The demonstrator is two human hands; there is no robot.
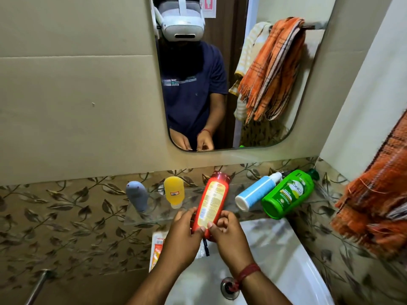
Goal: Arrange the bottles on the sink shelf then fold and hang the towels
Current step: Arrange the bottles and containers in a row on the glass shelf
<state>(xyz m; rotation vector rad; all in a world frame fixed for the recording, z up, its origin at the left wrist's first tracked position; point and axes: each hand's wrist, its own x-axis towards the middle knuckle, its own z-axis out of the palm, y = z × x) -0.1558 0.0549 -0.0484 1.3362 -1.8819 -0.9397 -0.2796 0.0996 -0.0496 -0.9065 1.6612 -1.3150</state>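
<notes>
Above the glass shelf, left hand and right hand both grip a red bottle, likely rigid, slick plastic best held mid-body.

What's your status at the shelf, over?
Left hand and right hand both gripping red bottle over glass shelf. Grey and yellow tubes standing. Blue-white bottle and green bottle lying down right.
</notes>
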